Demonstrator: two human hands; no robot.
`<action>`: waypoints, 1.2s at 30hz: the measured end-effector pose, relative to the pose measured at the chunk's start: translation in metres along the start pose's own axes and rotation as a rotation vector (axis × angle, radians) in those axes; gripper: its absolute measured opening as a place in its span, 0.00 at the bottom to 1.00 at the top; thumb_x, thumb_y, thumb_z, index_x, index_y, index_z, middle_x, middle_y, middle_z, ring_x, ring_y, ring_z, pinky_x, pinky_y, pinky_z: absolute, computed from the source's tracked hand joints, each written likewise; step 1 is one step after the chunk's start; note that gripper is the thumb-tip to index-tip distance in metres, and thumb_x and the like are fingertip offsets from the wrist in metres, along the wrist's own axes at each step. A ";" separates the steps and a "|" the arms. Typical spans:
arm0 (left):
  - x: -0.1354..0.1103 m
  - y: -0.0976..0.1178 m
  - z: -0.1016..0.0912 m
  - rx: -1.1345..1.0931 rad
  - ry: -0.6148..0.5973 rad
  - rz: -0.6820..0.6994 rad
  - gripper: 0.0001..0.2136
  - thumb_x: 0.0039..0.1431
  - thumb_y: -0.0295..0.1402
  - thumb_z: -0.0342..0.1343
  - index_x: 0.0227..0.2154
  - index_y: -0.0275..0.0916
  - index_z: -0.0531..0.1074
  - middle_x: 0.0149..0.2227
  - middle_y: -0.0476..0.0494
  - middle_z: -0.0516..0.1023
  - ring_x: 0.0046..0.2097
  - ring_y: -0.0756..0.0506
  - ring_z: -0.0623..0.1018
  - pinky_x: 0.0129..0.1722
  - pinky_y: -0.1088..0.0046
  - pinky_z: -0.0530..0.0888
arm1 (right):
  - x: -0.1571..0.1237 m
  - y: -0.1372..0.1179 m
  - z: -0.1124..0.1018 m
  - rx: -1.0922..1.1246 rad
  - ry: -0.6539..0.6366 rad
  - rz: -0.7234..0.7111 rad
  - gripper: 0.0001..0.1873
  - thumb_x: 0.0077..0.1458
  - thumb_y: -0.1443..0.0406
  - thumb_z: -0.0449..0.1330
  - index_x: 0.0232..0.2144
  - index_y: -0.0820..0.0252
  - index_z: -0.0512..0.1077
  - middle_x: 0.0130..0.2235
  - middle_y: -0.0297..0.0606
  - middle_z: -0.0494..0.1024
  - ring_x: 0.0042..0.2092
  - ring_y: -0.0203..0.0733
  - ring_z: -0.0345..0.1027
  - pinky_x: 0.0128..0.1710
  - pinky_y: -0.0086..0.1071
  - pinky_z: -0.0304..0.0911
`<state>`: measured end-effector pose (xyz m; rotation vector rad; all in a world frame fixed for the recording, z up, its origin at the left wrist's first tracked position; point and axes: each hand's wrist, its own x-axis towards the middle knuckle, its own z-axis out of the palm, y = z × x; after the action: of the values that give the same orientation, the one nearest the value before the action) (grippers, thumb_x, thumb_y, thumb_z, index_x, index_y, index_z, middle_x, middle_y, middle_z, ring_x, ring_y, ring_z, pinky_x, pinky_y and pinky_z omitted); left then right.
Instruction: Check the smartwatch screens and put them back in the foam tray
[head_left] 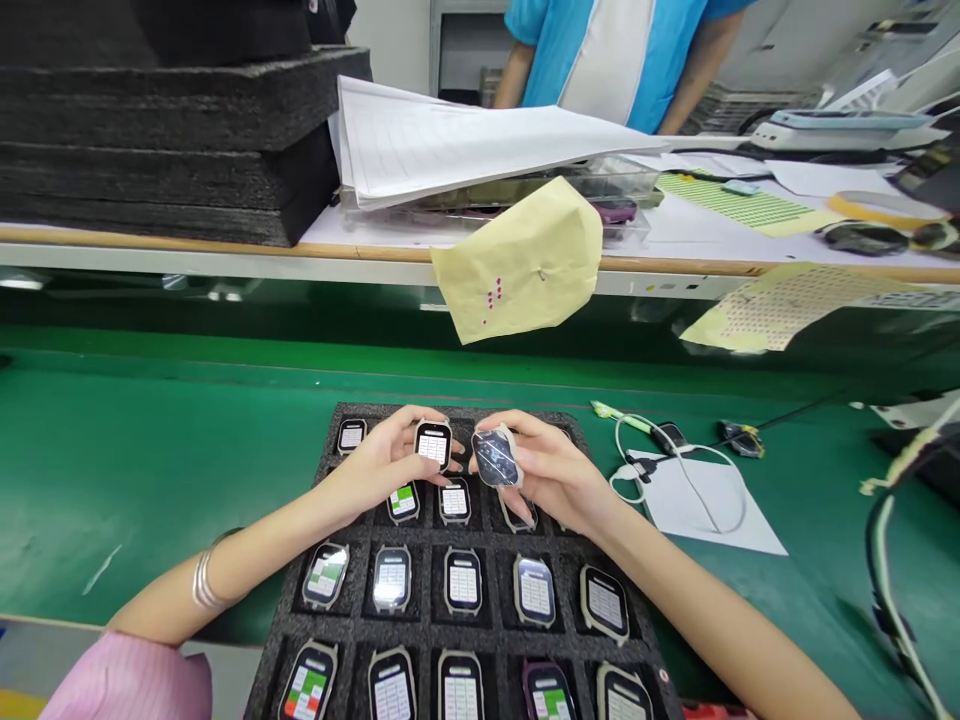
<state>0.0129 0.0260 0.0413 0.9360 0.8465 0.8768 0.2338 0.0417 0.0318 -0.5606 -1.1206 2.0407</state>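
Observation:
A black foam tray [352, 628] lies in front of me on the green belt, its pockets filled with several small watch bodies with lit screens. My left hand [379, 462] pinches one watch body [433, 444] with a white screen just above the tray's far rows. My right hand [553, 468] is closed on another watch body [495, 458], whose dark face is covered with shiny film. The two hands are close together, almost touching.
A white cable [694, 470] and a white sheet lie right of the tray. Across the belt a raised bench carries stacked black foam [165, 120], papers [465, 135] and a hanging yellow sheet [521, 262]. A person in a blue top [615, 55] stands behind it.

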 end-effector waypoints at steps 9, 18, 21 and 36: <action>-0.004 0.002 -0.002 -0.004 -0.071 0.019 0.17 0.52 0.22 0.59 0.45 0.38 0.67 0.40 0.39 0.81 0.45 0.39 0.80 0.43 0.61 0.77 | -0.001 -0.002 0.000 -0.009 0.004 0.006 0.18 0.55 0.62 0.65 0.47 0.60 0.71 0.30 0.37 0.77 0.20 0.33 0.67 0.16 0.25 0.63; -0.004 0.001 -0.005 -0.006 -0.072 0.020 0.16 0.52 0.24 0.60 0.45 0.38 0.69 0.40 0.38 0.81 0.46 0.39 0.79 0.42 0.61 0.78 | 0.000 -0.004 0.001 -0.001 0.008 0.000 0.17 0.54 0.62 0.66 0.46 0.60 0.72 0.34 0.40 0.79 0.20 0.33 0.67 0.15 0.24 0.62; -0.003 0.001 -0.006 -0.006 -0.064 0.027 0.16 0.52 0.25 0.61 0.45 0.38 0.69 0.39 0.38 0.81 0.45 0.39 0.79 0.41 0.62 0.78 | 0.000 -0.004 0.000 -0.007 0.015 0.005 0.19 0.54 0.61 0.66 0.47 0.60 0.71 0.33 0.40 0.79 0.20 0.34 0.68 0.15 0.25 0.62; -0.006 0.008 -0.004 0.026 -0.002 0.028 0.18 0.50 0.24 0.60 0.45 0.38 0.69 0.38 0.40 0.79 0.40 0.42 0.79 0.35 0.66 0.78 | -0.004 0.001 0.008 -0.125 0.065 0.056 0.24 0.59 0.64 0.60 0.57 0.59 0.63 0.44 0.46 0.79 0.30 0.42 0.77 0.24 0.30 0.71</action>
<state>0.0049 0.0243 0.0481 0.9729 0.8469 0.8908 0.2304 0.0338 0.0353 -0.7236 -1.2120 1.9947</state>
